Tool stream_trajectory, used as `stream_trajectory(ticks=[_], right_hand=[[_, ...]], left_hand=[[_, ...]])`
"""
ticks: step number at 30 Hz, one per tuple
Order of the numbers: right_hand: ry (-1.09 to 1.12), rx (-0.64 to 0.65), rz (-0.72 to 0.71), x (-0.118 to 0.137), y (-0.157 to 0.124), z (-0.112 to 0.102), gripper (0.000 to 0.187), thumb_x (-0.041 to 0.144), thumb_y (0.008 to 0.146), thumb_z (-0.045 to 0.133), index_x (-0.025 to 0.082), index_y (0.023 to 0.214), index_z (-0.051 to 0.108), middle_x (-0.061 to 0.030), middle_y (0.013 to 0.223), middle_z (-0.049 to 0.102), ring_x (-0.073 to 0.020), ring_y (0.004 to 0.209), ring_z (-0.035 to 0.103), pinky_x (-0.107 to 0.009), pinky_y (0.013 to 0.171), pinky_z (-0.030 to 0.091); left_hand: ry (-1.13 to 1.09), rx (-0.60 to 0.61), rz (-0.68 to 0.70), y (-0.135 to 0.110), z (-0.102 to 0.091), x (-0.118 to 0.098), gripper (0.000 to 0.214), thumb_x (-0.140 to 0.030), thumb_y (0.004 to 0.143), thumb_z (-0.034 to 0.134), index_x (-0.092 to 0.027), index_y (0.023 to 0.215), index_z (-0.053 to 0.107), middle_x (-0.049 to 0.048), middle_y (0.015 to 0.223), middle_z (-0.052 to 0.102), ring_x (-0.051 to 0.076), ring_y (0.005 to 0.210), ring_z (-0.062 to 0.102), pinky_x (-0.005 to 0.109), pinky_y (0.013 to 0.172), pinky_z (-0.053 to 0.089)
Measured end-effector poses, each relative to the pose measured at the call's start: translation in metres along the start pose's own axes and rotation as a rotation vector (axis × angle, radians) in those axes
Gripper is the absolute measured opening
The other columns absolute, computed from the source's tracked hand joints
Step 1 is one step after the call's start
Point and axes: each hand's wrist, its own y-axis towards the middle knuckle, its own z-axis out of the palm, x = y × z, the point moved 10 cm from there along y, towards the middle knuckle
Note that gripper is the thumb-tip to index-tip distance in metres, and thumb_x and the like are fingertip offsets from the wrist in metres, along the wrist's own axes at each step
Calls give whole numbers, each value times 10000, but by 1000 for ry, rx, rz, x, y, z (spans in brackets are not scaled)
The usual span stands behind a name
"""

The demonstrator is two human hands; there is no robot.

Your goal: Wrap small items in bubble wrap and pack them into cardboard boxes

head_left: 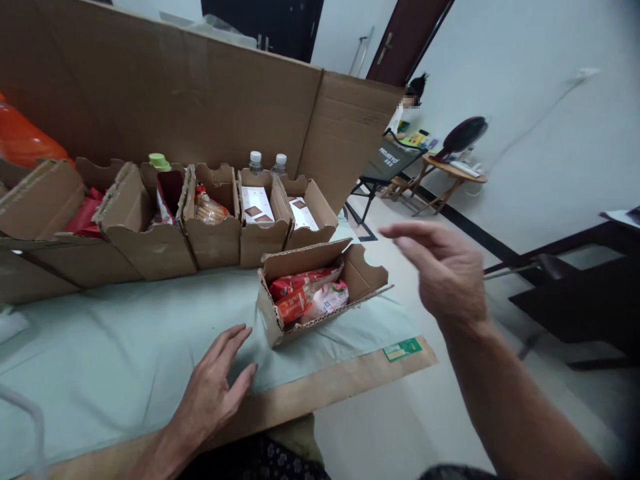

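A small cardboard box (273,319) sits near the right end of the table, holding red snack packets (293,303) and a pink-and-white packet (330,298). My left hand (215,380) hovers just left of this box, its fingers and thumb spread with nothing between them. Off to the right of the box and raised above the floor is my right hand (447,270). Its fingers are stretched forward, the thumb slightly apart from them, and it holds nothing I can see. Neither hand touches the box.
Behind stands a row of cardboard bins (213,243) with white patterned boxes (257,205), packaged food (211,210) and a red packet (86,212). Two clear bottles (255,162) and a tall cardboard panel (200,100) rise behind. A person (407,100) sits near a folding chair (393,159).
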Motion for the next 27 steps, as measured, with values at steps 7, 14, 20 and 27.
stream_trajectory(ticks=[7,14,20,27], right_hand=[[299,-59,645,-190,-102,5,402,597,746,722,238,925,759,-64,1024,787,-249,933,702,-354,711,552],[590,-38,623,-186,-137,84,521,712,855,613,282,1128,720,-60,1285,720,-270,1152,640,-355,763,563],[498,96,462,-169,-125,112,518,624,942,533,235,1272,624,-115,1341,660,-256,1174,621,-394,911,555],[458,83,414,-173,-134,110,420,471,964,572,259,1326,594,-103,1382,640,-259,1264,596,-408,989,542]], left_hand=[[-160,49,-127,13,60,18,854,-369,899,621,-261,1626,187,185,1605,422,363,1412,504,563,1075,507],[-122,-72,-241,44,42,34,473,-341,860,556,-192,1309,571,122,1171,711,287,1046,690,426,857,582],[-90,-90,-388,63,9,65,299,-438,809,571,-180,956,610,46,819,689,183,620,597,300,548,467],[-158,-76,-402,72,16,70,282,-425,809,560,-180,938,612,38,829,663,160,615,539,291,552,433]])
